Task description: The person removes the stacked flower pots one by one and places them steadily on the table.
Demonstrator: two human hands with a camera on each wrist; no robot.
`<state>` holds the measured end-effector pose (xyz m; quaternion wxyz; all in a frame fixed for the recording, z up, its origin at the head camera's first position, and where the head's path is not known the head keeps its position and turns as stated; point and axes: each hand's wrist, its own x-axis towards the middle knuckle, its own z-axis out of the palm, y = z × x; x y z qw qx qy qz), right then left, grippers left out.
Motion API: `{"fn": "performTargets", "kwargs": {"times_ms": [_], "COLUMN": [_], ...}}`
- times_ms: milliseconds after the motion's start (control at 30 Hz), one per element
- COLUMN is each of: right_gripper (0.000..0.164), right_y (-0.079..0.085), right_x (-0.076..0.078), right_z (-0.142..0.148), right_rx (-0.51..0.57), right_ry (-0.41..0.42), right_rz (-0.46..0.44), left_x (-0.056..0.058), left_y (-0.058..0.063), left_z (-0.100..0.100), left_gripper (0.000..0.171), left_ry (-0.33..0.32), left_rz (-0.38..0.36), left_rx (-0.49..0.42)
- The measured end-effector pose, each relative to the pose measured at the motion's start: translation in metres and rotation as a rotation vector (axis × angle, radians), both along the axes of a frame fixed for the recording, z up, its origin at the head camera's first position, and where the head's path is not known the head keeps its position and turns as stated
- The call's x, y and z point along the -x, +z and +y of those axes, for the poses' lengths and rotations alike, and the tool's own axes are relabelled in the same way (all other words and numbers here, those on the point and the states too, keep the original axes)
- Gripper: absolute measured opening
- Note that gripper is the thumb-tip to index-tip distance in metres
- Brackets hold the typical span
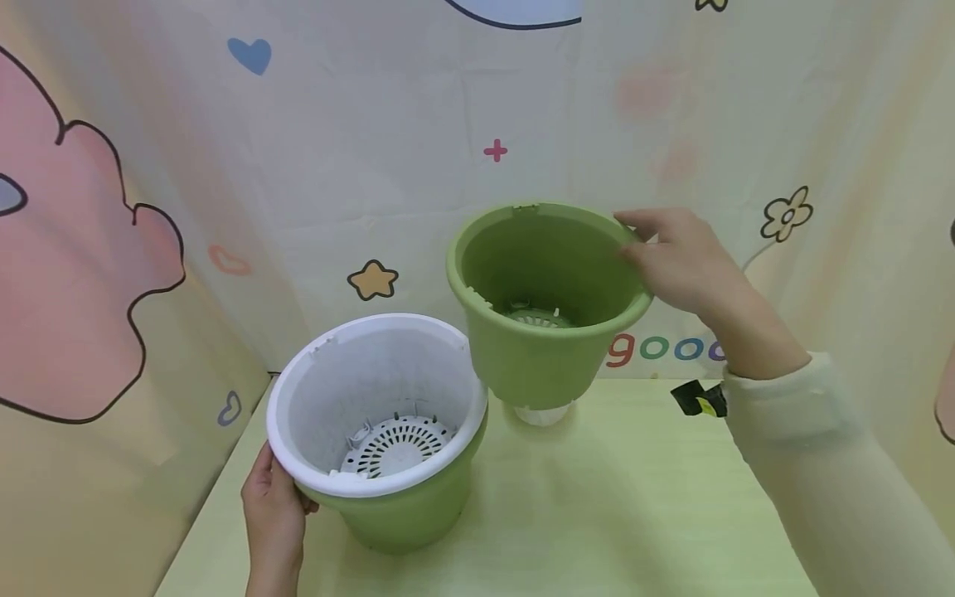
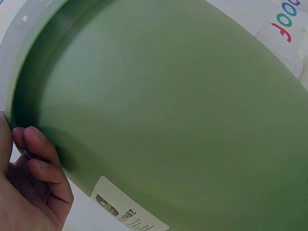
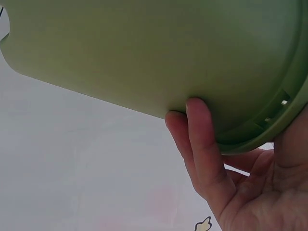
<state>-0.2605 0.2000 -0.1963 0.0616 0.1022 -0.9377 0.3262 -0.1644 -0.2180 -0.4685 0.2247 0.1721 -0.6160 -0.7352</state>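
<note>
At the left of the table, a white flower pot point(image 1: 321, 390) with a slotted bottom sits inside a green flower pot point(image 1: 418, 522). My left hand point(image 1: 274, 506) holds this nested pair at the rim on its near left side; curled fingers point(image 2: 43, 144) show under the rim in the left wrist view. My right hand point(image 1: 682, 261) grips the right rim of another green pot point(image 1: 545, 365), lifted above the table and tilted so its slotted inside shows. Fingers point(image 3: 202, 139) press its outer wall. Under it a white round piece point(image 1: 543, 414) is partly hidden.
A pale table point(image 1: 612, 497) stands against a patterned curtain point(image 1: 403, 166). A small black object with a yellow mark point(image 1: 697, 400) lies at the back right, partly behind the right sleeve point(image 1: 828, 464). A printed label point(image 2: 127, 209) is on the outer green pot.
</note>
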Motion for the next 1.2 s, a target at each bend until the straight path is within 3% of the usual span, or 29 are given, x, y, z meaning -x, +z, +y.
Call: {"fn": "performTargets", "kwargs": {"times_ms": [433, 1200], "right_gripper": [0.053, 0.052], "right_y": [-0.009, -0.048], "right_x": [-0.001, 0.001], "right_z": [0.033, 0.085], "right_rx": [0.016, -0.076], "right_ry": [-0.035, -0.118], "right_rz": [-0.046, -0.048], "left_x": [-0.002, -0.006], "left_y": [-0.001, -0.001], "left_z": [0.001, 0.001], "left_gripper": [0.041, 0.041], "left_ry": [-0.002, 0.002], "left_rz": [-0.017, -0.013], "left_rx": [0.002, 0.006]}}
